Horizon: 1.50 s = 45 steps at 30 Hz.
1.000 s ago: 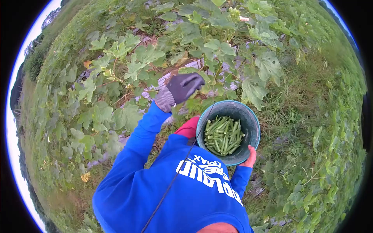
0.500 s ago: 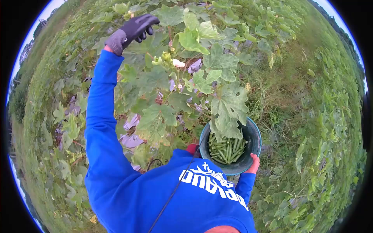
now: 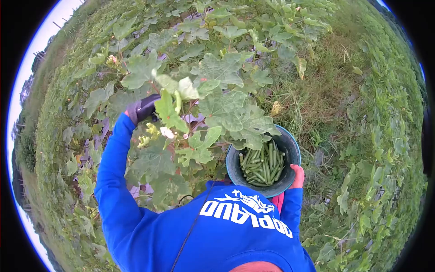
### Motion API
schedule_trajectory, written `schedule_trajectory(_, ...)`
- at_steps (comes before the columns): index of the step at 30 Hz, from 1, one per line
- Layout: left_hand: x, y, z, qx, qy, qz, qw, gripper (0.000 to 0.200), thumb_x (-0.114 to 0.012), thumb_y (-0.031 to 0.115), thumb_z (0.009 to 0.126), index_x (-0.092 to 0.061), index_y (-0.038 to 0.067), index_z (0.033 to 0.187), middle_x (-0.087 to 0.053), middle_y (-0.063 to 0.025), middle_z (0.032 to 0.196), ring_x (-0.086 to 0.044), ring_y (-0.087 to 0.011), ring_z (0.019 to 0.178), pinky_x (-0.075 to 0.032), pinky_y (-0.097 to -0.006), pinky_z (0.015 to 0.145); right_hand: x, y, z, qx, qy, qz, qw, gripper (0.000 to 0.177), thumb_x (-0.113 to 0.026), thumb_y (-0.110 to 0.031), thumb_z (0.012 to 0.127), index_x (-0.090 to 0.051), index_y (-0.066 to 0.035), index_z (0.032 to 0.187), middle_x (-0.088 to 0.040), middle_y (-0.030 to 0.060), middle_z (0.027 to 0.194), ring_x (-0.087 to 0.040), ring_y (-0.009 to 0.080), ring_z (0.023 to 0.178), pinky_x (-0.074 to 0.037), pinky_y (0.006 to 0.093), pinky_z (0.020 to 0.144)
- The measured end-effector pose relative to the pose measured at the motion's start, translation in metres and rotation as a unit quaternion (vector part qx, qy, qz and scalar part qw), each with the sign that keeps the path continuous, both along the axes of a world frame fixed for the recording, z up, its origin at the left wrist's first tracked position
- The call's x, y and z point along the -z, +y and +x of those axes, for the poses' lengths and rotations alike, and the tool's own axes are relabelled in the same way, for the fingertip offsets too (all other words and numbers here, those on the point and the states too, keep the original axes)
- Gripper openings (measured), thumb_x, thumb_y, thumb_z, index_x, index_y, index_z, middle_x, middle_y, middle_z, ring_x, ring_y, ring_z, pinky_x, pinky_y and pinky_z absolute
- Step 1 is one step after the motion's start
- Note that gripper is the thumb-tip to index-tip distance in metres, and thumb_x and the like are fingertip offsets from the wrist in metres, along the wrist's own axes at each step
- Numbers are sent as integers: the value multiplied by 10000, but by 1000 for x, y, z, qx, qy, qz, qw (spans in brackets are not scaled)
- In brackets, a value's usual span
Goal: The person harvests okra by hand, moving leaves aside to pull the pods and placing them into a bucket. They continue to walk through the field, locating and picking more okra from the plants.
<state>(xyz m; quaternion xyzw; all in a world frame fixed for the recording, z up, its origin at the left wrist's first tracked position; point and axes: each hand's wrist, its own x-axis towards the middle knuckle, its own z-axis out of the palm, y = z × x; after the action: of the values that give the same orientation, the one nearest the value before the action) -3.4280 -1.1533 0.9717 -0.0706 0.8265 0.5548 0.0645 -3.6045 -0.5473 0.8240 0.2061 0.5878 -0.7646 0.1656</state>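
My left hand, in a dark glove, reaches in among the leaves of an okra plant. A leaf and stem cover its fingertips, so I cannot make out whether it grips anything. A pale flower and some buds hang just below that hand. My bare right hand grips the right side of a dark bucket with a blue-green rim, held against my body. Inside the bucket lies a heap of green okra pods. Broad leaves overhang the bucket's far left edge.
Dense okra foliage spreads ahead and to the left. A grassy strip runs up past the bucket, with another leafy row on the right. Pale purple sheeting shows between stems.
My left hand has come down and closer, from above the plant into its leaves. The plant's top now leans nearer. The bucket stays in my right hand, shifted slightly in view.
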Motion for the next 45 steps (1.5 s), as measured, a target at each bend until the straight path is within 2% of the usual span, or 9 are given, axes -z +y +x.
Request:
schedule_trajectory(6, -15, 85, 18, 2, 76, -165, 983, 260, -532, 23, 876, -607, 29, 1125, -582, -127, 1164, -570, -234, 1066, -463, -360, 903, 17, -1, -92, -71, -51, -47, 995, 337, -664, -180, 719, -561, -2, 986, -573, 72, 868, -553, 173, 796, -460, 326, 751)
schedule_trajectory(19, -42, 270, -22, -57, -283, -177, 941, 202, -477, 188, 850, -653, 90, 845, -574, -64, 630, -522, -136, 509, -399, -299, 462, -31, 2, -258, -211, -106, -57, 970, 399, -640, -104, 734, -491, 20, 1083, -571, 107, 976, -562, 188, 861, -476, 329, 797)
schedule_trajectory(20, -53, 288, -36, -52, -234, -197, 951, 190, -478, 184, 857, -643, 96, 822, -554, -57, 600, -516, -134, 506, -395, -300, 459, -31, 8, -265, -214, -113, -65, 968, 390, -629, -109, 739, -494, 12, 1084, -572, 107, 976, -565, 195, 860, -477, 338, 801)
schedule_trajectory(21, -69, 311, -48, -367, -367, 131, 844, 174, -507, 200, 851, -617, 85, 780, -521, -33, 565, -502, -115, 510, -389, -283, 455, -32, 14, -271, -213, -120, -69, 967, 381, -618, -114, 744, -496, 5, 1085, -573, 107, 977, -568, 201, 859, -477, 346, 806)
schedule_trajectory(23, -102, 333, -58, -147, -202, 60, 966, 156, -583, 149, 790, -633, 29, 704, -515, -9, 527, -479, -88, 428, -393, -243, 427, -25, 22, -290, -203, -128, -76, 968, 377, -612, -125, 747, -499, -4, 1085, -573, 103, 978, -570, 207, 864, -477, 353, 811)
schedule_trajectory(26, -218, 372, -166, -342, -400, -91, 845, 226, -576, 179, 824, -663, -22, 764, -598, -51, 591, -510, -77, 466, -407, -250, 443, -13, 29, -303, -212, -143, -88, 963, 368, -600, -151, 750, -505, -23, 1082, -573, 96, 991, -569, 221, 895, -475, 370, 828)
schedule_trajectory(33, -189, 380, -283, -390, -20, 21, 920, 186, -598, 191, 864, -604, 13, 918, -613, -28, 779, -557, -67, 662, -442, -208, 566, -45, 9, -329, -205, -128, -116, 963, 367, -637, -111, 745, -502, -12, 1072, -576, 97, 973, -580, 209, 886, -487, 355, 807)
schedule_trajectory(38, -120, 404, -356, -136, -41, -199, 970, 243, -616, 275, 878, -631, 64, 996, -640, -149, 894, -640, -289, 818, -501, -378, 706, -55, 11, -354, -186, -90, -96, 974, 368, -666, -115, 739, -517, -7, 1057, -586, 96, 957, -588, 204, 872, -489, 356, 822)
schedule_trajectory(45, -71, 387, -405, -179, 63, -151, 970, 198, -552, 243, 913, -629, 77, 989, -643, -131, 933, -628, -310, 853, -503, -377, 754, -40, 52, -395, -119, -75, -72, 987, 399, -657, -93, 731, -491, 1, 1081, -583, 103, 988, -582, 199, 864, -490, 346, 806)
